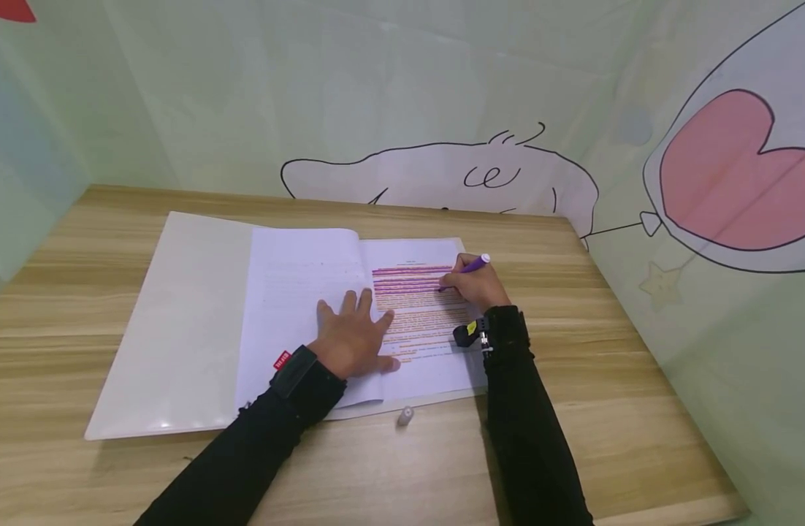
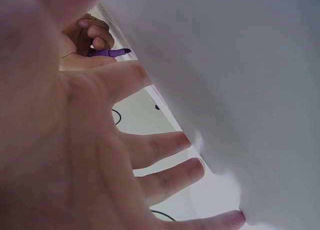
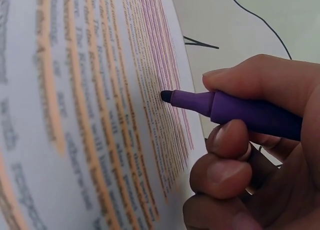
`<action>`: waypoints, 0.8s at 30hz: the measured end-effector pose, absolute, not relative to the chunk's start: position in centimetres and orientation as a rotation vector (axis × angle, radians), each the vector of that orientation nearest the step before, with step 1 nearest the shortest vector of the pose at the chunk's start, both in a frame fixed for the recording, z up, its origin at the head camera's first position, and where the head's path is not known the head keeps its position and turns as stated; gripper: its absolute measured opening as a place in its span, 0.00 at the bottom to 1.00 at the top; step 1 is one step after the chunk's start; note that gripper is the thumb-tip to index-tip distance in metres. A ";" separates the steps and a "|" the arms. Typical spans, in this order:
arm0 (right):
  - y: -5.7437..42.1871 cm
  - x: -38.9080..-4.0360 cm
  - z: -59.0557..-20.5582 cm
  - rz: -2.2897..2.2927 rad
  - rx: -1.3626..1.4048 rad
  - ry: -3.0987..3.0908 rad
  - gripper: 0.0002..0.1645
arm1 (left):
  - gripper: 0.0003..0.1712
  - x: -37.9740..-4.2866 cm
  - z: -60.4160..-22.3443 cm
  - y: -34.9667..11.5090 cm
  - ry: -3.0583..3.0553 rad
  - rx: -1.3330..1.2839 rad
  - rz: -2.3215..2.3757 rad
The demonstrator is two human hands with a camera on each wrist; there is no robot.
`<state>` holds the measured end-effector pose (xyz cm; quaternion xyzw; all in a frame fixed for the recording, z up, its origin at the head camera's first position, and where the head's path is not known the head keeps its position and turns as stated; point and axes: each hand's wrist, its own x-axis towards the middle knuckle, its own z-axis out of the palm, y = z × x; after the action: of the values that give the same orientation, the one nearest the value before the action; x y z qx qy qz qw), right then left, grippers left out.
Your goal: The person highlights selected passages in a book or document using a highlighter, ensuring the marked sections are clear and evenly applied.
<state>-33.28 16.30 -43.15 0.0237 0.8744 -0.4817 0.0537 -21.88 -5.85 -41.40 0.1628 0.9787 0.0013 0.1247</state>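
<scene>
My right hand (image 1: pixel 479 283) pinches a purple marker (image 3: pixel 245 110) between thumb and fingers. The marker's dark tip is at the lines of the printed page (image 1: pixel 435 372), among purple strokes near the top; lower lines carry orange highlighting. With fingers spread, my left hand (image 1: pixel 353 332) presses on the open document, across the left page (image 1: pixel 291 314) and the inner edge of the printed one. In the left wrist view the left palm and straight fingers show, with the right hand (image 2: pixel 92 40) and marker beyond.
The white folder cover (image 1: pixel 172 329) lies opened out to the left. A small grey cap (image 1: pixel 405 416) lies on the wooden table (image 1: pixel 389 482) just below the folder's front edge. Behind and to the right stand walls (image 1: pixel 402 80) covered with cartoon drawings.
</scene>
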 end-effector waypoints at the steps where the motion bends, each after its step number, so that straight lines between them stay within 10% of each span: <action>1: 16.3 -33.3 -43.2 -1.460 0.067 2.658 0.22 | 0.50 -21.9 -41.4 -5.8 2.851 0.475 0.006; 24: 17.2 -33.4 -43.3 -1.477 0.115 2.668 0.21 | 0.49 -21.9 -41.6 -5.7 2.858 0.483 0.028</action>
<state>-33.38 17.24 -43.27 0.0375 0.8734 -0.4836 0.0448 -21.93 -5.71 -41.57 0.1655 0.9787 0.0097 0.1213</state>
